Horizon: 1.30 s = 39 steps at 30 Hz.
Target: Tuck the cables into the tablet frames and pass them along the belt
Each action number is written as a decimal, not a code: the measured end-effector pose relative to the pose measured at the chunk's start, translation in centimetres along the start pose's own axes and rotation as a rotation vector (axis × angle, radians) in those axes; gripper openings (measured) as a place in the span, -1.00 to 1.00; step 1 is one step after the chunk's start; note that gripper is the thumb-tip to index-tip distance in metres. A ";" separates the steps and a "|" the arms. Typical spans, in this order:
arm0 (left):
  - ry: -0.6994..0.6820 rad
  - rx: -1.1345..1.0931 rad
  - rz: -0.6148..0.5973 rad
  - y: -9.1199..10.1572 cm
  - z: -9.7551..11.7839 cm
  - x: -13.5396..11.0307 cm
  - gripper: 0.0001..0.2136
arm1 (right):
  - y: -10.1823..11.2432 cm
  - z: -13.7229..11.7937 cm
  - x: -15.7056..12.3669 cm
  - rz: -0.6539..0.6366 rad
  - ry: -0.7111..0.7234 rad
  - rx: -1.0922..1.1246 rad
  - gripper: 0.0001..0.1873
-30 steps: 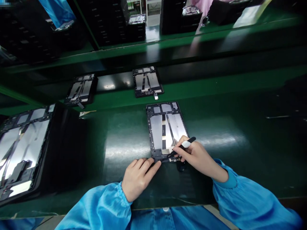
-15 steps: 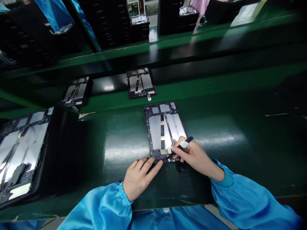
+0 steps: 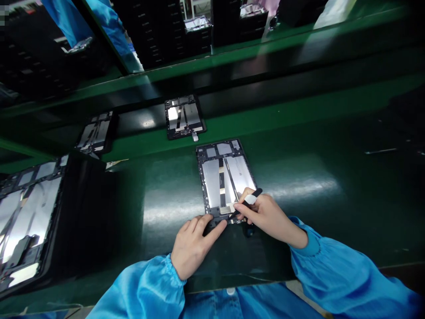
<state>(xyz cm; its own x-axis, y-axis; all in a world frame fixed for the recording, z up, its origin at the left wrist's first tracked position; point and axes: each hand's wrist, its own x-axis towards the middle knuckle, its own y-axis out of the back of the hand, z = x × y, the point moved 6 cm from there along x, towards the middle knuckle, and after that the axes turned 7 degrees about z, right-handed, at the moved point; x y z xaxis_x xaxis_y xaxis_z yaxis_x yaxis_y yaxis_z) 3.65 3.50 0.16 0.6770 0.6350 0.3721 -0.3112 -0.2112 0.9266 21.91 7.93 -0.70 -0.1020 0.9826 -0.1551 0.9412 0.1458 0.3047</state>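
An opened tablet, its metal inner plate and flex cables showing, lies flat on the green bench. My left hand rests open at its lower left corner, with fingertips on the frame and the thumb on the dark bottom strip. In my right hand is a slim black pointed tool with a white wrap, held like a pen. Its tip is down at the tablet's bottom strip, close to my left thumb. A small dark part hangs beyond the tablet's lower edge, partly below my right hand.
Behind lie another opened tablet and one further left. A dark stack topped by an opened tablet stands at left. A thin rod lies at right. Black tray stacks rise beyond the green ledge.
The view has shifted slightly, so the tablets appear a little further left. My left thumb has moved slightly inward along the bottom strip, nearer the tool's tip. My right hand keeps its grip.
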 end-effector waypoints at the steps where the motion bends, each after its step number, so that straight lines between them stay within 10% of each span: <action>1: 0.004 -0.001 -0.019 -0.1 0.0 0.2 -0.63 | 0.1 0.0 0.0 0.012 0.006 -0.006 -0.78; 26: -0.058 -0.136 0.072 1.5 -1.6 -1.6 -0.67 | 0.4 0.2 0.0 0.088 0.015 0.172 -0.75; 39: -0.123 -0.132 0.161 2.5 -0.2 1.2 -0.79 | 0.5 0.6 -0.2 0.182 0.058 0.234 -0.76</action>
<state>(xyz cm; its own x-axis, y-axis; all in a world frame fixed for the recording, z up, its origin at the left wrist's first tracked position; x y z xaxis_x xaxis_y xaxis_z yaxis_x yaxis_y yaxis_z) 3.61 3.91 2.90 0.6851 0.5040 0.5259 -0.5009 -0.1981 0.8425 22.58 7.71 -1.13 0.0634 0.9960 -0.0622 0.9936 -0.0571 0.0972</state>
